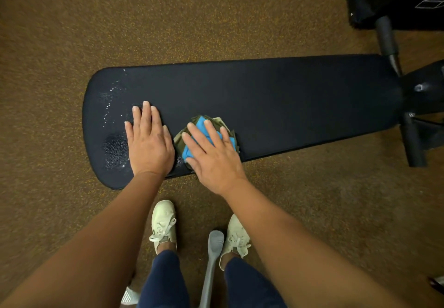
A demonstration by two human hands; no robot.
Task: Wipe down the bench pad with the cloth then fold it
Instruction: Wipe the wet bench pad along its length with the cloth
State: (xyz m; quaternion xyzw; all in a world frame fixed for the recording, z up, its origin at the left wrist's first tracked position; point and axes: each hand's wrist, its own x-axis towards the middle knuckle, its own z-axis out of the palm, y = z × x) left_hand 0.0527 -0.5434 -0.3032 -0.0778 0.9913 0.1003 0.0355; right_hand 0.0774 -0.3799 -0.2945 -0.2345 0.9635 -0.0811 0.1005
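The right hand (212, 153) is laid flat, fingers spread wide, on top of the cloth (206, 137), which is pressed against the bench pad (276, 101) and not gripped. The cloth is bunched beneath the palm and fingers; a bright blue layer is seen between the fingers and at the thumb side, and olive-green edges are shown beyond the fingertips and toward the left hand. The left hand (149, 141) is placed palm down directly on the bare pad just beside the cloth, fingers straight and close together, nothing held in it. Both hands are set near the pad's near edge, toward its rounded end. Beyond the left hand's little-finger side, droplets and a wet, speckled patch are seen on the dark surface. To the far side of the right hand, the pad is seen running to the black metal frame (413, 120). Below the wrists, pale lace-up shoes (163, 226) are planted on the brown speckled floor (72, 31), with a grey bar (211, 266) seen between them.
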